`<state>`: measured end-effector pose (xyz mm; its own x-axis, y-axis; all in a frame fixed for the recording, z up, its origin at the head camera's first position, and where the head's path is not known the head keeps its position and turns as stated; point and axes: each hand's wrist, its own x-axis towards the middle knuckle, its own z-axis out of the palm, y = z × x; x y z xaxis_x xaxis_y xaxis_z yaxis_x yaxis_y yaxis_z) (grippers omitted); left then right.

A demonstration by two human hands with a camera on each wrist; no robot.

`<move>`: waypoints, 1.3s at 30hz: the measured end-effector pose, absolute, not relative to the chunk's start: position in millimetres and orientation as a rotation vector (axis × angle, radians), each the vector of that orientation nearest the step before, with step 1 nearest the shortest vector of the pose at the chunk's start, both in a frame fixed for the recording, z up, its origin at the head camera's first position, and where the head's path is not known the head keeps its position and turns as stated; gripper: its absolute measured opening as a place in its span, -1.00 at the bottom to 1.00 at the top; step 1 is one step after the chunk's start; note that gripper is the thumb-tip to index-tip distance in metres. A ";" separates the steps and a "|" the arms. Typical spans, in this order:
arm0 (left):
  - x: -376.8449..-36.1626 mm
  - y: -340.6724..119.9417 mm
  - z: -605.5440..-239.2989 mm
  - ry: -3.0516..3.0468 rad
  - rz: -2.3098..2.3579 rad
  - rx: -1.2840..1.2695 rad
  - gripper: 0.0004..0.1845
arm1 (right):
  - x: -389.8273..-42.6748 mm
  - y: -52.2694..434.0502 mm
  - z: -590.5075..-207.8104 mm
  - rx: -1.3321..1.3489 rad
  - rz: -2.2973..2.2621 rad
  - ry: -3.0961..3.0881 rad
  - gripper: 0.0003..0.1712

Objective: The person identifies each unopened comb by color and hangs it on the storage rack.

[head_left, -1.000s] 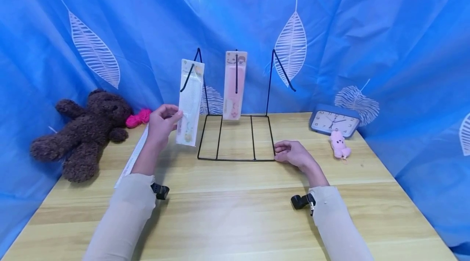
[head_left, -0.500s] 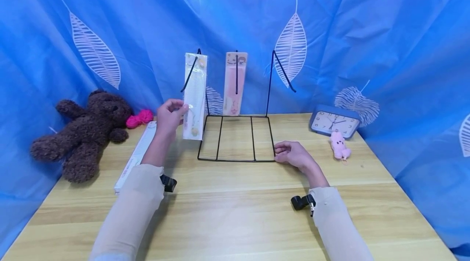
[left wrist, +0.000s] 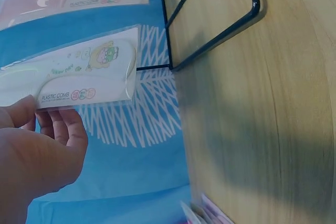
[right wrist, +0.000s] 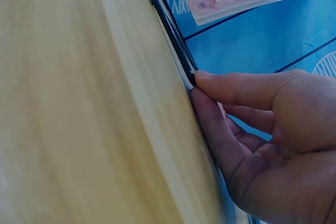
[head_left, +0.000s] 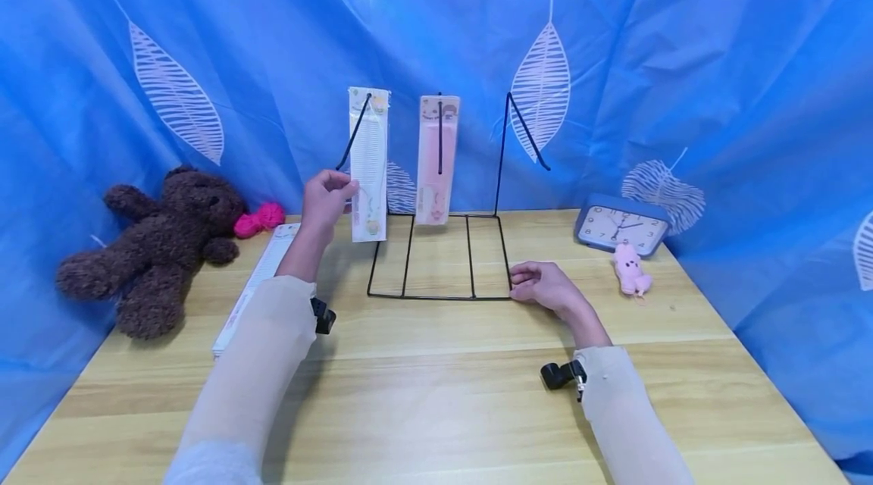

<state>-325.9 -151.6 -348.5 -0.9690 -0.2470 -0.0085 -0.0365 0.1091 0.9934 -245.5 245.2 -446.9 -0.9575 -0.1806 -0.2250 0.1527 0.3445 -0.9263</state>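
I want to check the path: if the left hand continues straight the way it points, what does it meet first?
Probably the left hook of the wire rack: the left hand holds the white comb pack right at it; depth is unclear.

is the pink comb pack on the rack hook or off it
On: the pink comb pack hangs from the black wire rack's middle hook, untouched by either hand.

The left hand [head_left: 326, 199] holds a packaged comb [head_left: 369, 164] up at the wire rack's [head_left: 439, 254] left hook; another comb [head_left: 436, 159] hangs just right. The right hand [head_left: 546, 286] pinches the rack's front right corner.
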 end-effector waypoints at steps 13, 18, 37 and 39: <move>-326.0 -158.2 -353.7 -2.145 -1.962 0.273 -0.81 | -245.6 245.2 -447.1 -0.042 -1.643 2.330 -0.34; -315.7 -175.5 -353.8 -2.171 -1.928 0.229 -0.78 | -245.8 246.1 -447.1 -0.053 -1.653 2.315 -0.33; -252.5 -281.4 -371.0 -2.725 -1.507 0.185 -0.51 | -245.4 247.2 -446.7 -0.022 -1.641 2.318 -0.34; -248.9 -290.6 -376.7 -2.788 -1.479 0.193 -0.46 | -245.1 246.4 -446.7 -0.029 -1.643 2.315 -0.34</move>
<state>-248.9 -290.6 -376.7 -0.9924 -0.0981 -0.0747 -0.1169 0.5549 0.8237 -245.1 246.4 -446.7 -0.9545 -0.1887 -0.2311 0.1558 0.3450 -0.9256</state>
